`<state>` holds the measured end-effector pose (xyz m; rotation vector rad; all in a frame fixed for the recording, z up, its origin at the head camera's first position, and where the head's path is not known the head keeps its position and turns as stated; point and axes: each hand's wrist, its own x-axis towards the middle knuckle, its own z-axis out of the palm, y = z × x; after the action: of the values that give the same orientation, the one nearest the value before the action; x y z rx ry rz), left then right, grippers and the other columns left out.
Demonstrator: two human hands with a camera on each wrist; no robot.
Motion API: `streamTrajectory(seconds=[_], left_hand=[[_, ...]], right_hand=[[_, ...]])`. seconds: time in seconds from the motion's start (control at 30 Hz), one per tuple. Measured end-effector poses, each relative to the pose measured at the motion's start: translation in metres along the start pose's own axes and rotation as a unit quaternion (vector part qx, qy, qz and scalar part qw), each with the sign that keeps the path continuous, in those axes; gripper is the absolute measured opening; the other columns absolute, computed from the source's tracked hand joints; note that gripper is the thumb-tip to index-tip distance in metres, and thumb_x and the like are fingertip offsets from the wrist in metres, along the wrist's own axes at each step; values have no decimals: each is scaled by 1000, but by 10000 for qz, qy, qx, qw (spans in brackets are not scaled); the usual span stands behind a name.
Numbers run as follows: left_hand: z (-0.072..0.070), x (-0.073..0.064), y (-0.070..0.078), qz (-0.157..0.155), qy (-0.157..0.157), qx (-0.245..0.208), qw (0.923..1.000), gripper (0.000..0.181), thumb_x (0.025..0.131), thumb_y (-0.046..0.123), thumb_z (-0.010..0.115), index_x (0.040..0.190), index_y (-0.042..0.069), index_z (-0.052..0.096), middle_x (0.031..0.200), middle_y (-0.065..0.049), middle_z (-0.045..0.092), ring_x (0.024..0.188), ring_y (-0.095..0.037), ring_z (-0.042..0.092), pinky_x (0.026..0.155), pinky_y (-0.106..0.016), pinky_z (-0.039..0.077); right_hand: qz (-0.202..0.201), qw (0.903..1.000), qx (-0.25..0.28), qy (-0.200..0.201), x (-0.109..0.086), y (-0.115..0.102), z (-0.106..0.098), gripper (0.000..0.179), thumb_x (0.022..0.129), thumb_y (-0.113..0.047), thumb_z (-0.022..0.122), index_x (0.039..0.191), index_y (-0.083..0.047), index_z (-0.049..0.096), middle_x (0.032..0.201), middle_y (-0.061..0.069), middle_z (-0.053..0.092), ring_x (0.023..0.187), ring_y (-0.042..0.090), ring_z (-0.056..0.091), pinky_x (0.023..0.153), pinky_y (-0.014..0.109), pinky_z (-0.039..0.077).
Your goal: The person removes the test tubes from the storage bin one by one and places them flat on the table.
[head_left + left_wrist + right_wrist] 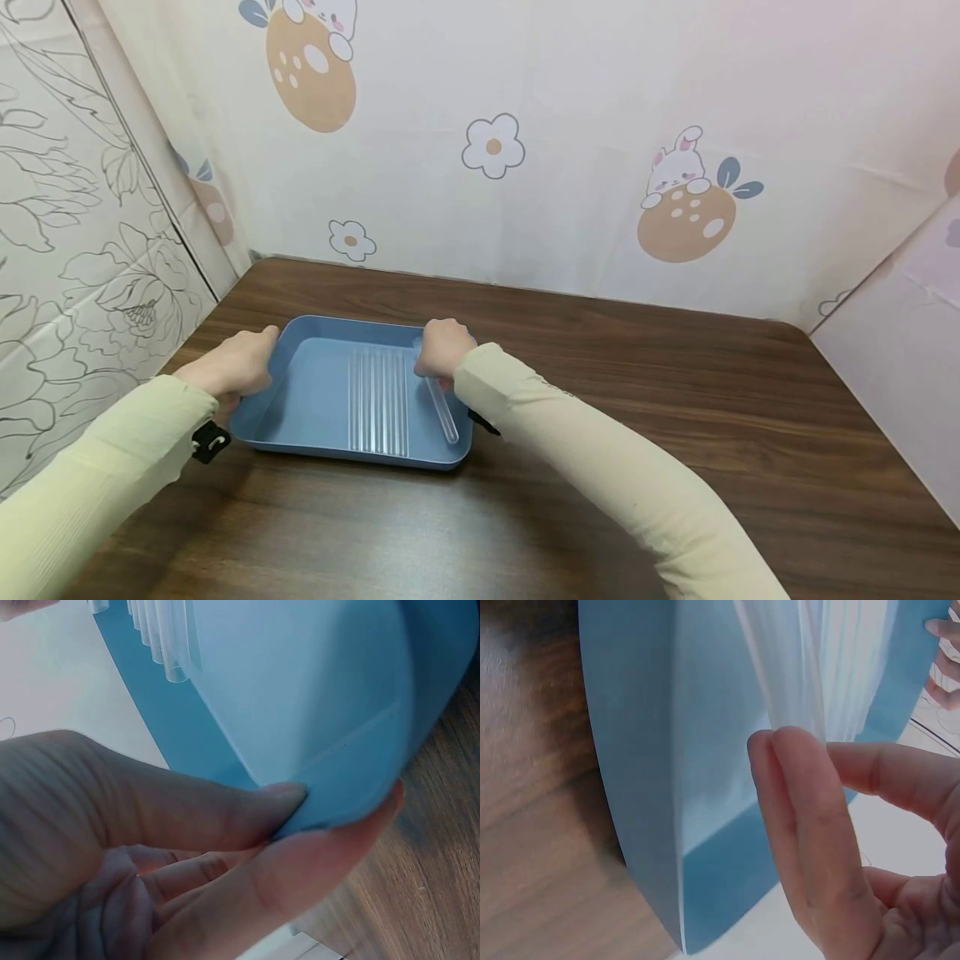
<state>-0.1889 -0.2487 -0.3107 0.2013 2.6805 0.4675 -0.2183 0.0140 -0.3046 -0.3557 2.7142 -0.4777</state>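
Observation:
A shallow blue tray [307,392] rests on the table. My left hand [236,364] is at its left end; in the left wrist view the thumb and index finger pinch the tray wall [352,780]. Several clear test tubes [378,404] lie side by side in the tray, right of its middle. Over the tray's right end is my right hand [445,346], holding another clear test tube [444,412] between thumb and fingers. That tube slants toward the tray's near right corner, and its upper end is hidden by the hand. Whether it touches the tray floor I cannot tell.
The dark wooden table [645,383] stretches away to the right of the tray and in front of it. A patterned curtain [562,200] hangs behind the table's back edge. Another printed sheet [97,208] stands along the left side.

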Motion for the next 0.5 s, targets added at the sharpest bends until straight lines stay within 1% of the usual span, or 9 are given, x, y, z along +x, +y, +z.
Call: streamTrajectory(seconds=[0.07, 0.13, 0.23, 0.3, 0.4, 0.5], left_hand=[[0, 0, 0, -2, 16, 15, 10000, 54, 77, -13, 45, 127, -18, 25, 84, -30, 55, 50, -22, 55, 35, -23, 41], [0, 0, 1, 8, 63, 35, 10000, 50, 77, -13, 46, 124, -18, 28, 86, -32, 53, 51, -24, 58, 35, -24, 43], [1, 0, 0, 32, 77, 59, 9999, 48, 78, -13, 46, 122, -18, 29, 86, -33, 53, 52, -25, 58, 36, -25, 43], [1, 0, 0, 59, 73, 76, 9999, 49, 79, -12, 46, 123, -19, 28, 88, -35, 54, 54, -25, 58, 36, -24, 42], [1, 0, 0, 63, 50, 55, 10000, 50, 79, -12, 46, 124, -19, 27, 90, -35, 53, 53, -25, 58, 36, -24, 41], [1, -1, 1, 41, 32, 20, 10000, 52, 78, -13, 46, 125, -18, 26, 89, -35, 53, 50, -23, 57, 35, -23, 41]], right_hand=[[-12, 10000, 41, 25, -1, 0, -3, 32, 82, -4, 58, 54, -12, 45, 41, 3, 48, 50, 23, 67, 34, 19, 39], [-43, 10000, 71, 44, -3, 0, -6, 29, 82, -5, 58, 56, -11, 49, 43, 3, 49, 56, 26, 69, 35, 19, 40], [-89, 9999, 97, 91, -4, 1, -8, 28, 83, -6, 59, 57, -10, 52, 43, 4, 51, 57, 27, 69, 36, 19, 39], [-102, 9998, 120, 140, -5, 2, -10, 30, 83, -7, 60, 55, -10, 51, 42, 3, 50, 56, 27, 69, 35, 18, 39], [-50, 9996, 203, 181, -6, 5, -13, 31, 83, -6, 59, 54, -11, 48, 42, 3, 50, 59, 28, 70, 35, 17, 39], [2, 9993, 266, 245, -7, 10, -16, 29, 83, -7, 60, 56, -11, 49, 48, 8, 57, 63, 30, 71, 36, 17, 40]])
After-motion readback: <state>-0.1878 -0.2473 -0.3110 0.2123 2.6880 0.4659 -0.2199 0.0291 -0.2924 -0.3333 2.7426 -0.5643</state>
